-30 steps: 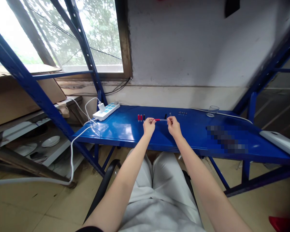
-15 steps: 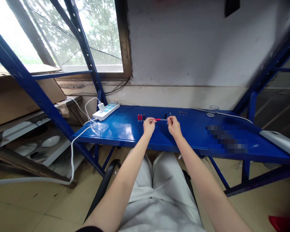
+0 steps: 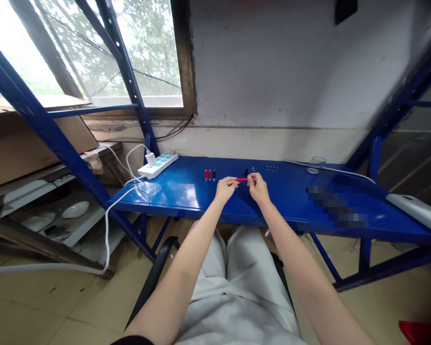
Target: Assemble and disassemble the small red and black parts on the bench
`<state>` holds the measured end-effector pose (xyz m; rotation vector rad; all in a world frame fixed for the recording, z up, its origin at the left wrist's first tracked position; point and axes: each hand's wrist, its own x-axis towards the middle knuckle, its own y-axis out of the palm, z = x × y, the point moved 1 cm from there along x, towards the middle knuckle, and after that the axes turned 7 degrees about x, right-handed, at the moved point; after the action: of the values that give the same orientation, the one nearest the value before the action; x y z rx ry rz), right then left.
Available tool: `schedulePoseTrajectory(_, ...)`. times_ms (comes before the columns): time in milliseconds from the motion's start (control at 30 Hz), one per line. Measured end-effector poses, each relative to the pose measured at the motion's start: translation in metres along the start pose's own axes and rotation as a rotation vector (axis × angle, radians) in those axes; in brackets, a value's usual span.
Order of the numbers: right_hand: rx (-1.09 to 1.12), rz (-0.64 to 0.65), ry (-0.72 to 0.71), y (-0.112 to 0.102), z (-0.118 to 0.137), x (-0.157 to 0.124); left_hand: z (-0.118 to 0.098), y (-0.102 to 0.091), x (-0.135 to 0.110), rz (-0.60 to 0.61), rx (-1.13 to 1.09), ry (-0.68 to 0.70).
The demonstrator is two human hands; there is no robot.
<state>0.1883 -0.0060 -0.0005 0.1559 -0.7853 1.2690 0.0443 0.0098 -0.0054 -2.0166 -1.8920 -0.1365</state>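
The red rod (image 3: 242, 179) spans the short gap between the two sets of fingers, nearly level and seemingly a little above the table (image 3: 187, 191), though the clearance is hard to judge. The left hand (image 3: 223, 189) has its fingers closed in a pinch about one end, and the right hand (image 3: 259, 189) pinches the other; gripping both ends probably keeps the rod straight and steady, with its middle in plain sight. The fingertips face each other, and both wrists sit nearer the body than the fingers. Both forearms reach forward and converge toward the rod, likely so that the work stays centred before the person. Just beyond the right fingers lie a black piece (image 3: 246, 172) and a small clear piece (image 3: 253, 169), within easy reach. Beyond and left of the left fingers, two red tubes (image 3: 208, 175) and a black tube (image 3: 214, 175) stand or lie side by side, perhaps lined up for easy picking. Past the right fingers, farther right, small bits (image 3: 272, 168) form a row, with a glass (image 3: 316, 165) well apart from them.
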Motion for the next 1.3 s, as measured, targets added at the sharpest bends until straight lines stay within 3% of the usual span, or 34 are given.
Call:
schedulePoseTrajectory(300, -0.114, -0.007, 0.108, 0.002, -0.010, 0.002, -0.001, 0.003, -0.003, 0.073, -0.021, 0.088)
schedulePoseTrajectory(500, -0.145, 0.001, 0.139, 0.002, -0.013, 0.002, -0.005, 0.002, -0.005, 0.052, 0.079, 0.118)
schedulePoseTrajectory(1000, -0.134, 0.033, 0.127, 0.003, -0.015, 0.002, -0.005, 0.000, -0.004, -0.065, 0.193, 0.157)
schedulePoseTrajectory(1300, -0.223, 0.005, 0.089, 0.001, -0.012, 0.000, -0.013, 0.005, -0.008, -0.012, 0.243, 0.253)
